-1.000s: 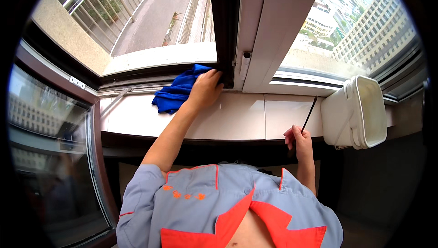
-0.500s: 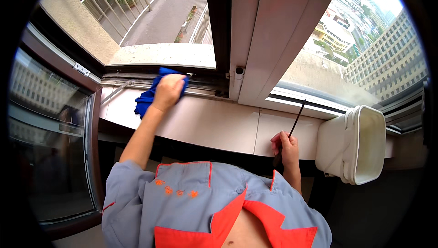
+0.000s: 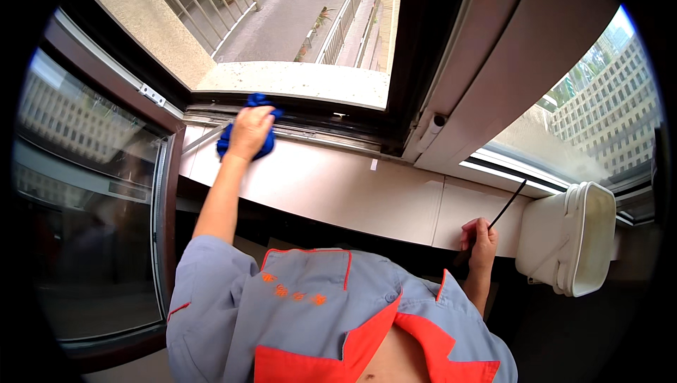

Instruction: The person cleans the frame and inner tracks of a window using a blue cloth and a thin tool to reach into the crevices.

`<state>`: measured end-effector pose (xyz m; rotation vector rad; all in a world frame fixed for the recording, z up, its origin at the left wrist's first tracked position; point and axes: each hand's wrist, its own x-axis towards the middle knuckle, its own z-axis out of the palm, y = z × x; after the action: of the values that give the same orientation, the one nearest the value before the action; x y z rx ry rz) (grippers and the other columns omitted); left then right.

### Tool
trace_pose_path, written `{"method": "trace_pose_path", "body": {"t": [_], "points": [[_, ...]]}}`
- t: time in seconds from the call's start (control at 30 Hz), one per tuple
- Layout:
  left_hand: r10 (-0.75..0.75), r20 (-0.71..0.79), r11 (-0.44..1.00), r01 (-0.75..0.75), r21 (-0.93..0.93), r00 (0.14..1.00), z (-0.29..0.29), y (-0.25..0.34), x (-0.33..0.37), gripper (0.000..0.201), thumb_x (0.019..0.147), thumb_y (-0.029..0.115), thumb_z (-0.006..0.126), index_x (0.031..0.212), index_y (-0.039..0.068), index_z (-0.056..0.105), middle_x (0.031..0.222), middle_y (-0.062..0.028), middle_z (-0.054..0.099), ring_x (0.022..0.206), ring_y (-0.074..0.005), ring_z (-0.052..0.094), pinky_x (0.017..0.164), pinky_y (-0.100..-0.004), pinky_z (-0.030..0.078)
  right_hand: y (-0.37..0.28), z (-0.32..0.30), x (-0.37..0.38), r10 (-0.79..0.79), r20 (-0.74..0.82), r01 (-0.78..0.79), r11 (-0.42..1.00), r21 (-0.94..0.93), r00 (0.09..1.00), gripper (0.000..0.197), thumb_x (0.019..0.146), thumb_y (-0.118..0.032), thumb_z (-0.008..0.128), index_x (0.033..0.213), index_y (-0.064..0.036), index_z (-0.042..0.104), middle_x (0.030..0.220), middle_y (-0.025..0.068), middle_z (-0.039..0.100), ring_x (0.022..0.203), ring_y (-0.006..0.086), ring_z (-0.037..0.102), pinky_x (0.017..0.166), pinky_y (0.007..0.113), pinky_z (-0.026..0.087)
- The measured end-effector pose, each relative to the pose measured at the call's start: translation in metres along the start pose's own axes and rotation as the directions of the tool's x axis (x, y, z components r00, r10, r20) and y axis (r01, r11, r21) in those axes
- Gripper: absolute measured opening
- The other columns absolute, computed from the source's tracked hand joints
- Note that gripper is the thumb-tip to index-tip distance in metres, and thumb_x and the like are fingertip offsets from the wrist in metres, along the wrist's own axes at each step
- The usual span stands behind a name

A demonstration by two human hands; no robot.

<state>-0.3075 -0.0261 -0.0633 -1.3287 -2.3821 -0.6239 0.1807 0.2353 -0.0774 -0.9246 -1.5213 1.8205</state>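
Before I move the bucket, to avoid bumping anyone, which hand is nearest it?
The right hand, holding a thin dark rod; the left hand is farther from the white bucket, on the blue cloth.

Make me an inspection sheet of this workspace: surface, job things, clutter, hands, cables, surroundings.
Surface: pale sill, a seam toward its right end, window track along its far side.
Job's things: blue cloth bunched over the track and sill edge; black rod slanting over the sill's right part.
Clutter: white bucket at the sill's right end, open mouth showing.
Hands: left hand grips the cloth; right hand holds the rod.
Cables: nothing seen.
Surroundings: open sash at left; walkway and building outside.
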Motion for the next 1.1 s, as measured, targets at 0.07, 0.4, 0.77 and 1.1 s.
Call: {"method": "trace_pose_path", "body": {"t": [0.07, 0.4, 0.77, 1.1], "points": [[-0.109, -0.027, 0.988, 0.112, 0.107, 0.994, -0.028, -0.052, -0.002, 0.021, 0.087, 0.016, 0.054, 0.099, 0.003, 0.066, 0.100, -0.0138, 0.066, 0.096, -0.0317, 0.059, 0.086, -0.0385, 0.046, 0.002, 0.006, 0.001, -0.060, -0.049, 0.060, 0.998, -0.007, 0.997, 0.039, 0.098, -0.030, 0.045, 0.074, -0.0020, 0.059, 0.055, 0.0041, 0.053, 0.040, 0.0089, 0.043, 0.039, 0.022, 0.035], [0.309, 0.018, 0.898, -0.286, -0.333, 0.951, 0.017, 0.068, 0.015, 0.024, 0.085, 0.018, 0.057, 0.106, 0.008, 0.062, 0.103, -0.0105, 0.065, 0.093, -0.0275, 0.060, 0.084, -0.0374, 0.047, 0.015, 0.009, 0.004, -0.108, -0.207, 0.097, 0.993, -0.063, 0.972, 0.039, 0.098, -0.033, 0.045, 0.073, -0.0044, 0.056, 0.055, 0.0027, 0.051, 0.040, 0.0084, 0.041, 0.039, 0.021, 0.033], [-0.208, 0.097, 0.975, 0.198, 0.104, 0.973, -0.050, -0.158, 0.006, 0.023, 0.087, 0.029, 0.054, 0.096, 0.013, 0.068, 0.090, -0.0131, 0.067, 0.087, -0.0290, 0.063, 0.100, -0.0444, 0.038, 0.012, 0.016, 0.001, -0.152, -0.305, 0.126, 0.987, -0.104, 0.940, 0.039, 0.099, -0.032, 0.043, 0.074, -0.0045, 0.055, 0.052, 0.0027, 0.048, 0.038, 0.0086, 0.039, 0.038, 0.022, 0.032], [-0.187, -0.085, 0.953, 0.202, 0.227, 0.979, -0.030, -0.116, -0.003, 0.020, 0.085, 0.021, 0.050, 0.083, 0.008, 0.065, 0.091, -0.0140, 0.067, 0.090, -0.0306, 0.062, 0.088, -0.0447, 0.041, 0.013, 0.014, 0.002, -0.104, -0.248, 0.088, 0.993, -0.075, 0.963, 0.040, 0.099, -0.031, 0.044, 0.072, -0.0035, 0.055, 0.051, 0.0026, 0.048, 0.038, 0.0081, 0.039, 0.036, 0.022, 0.031]]}}
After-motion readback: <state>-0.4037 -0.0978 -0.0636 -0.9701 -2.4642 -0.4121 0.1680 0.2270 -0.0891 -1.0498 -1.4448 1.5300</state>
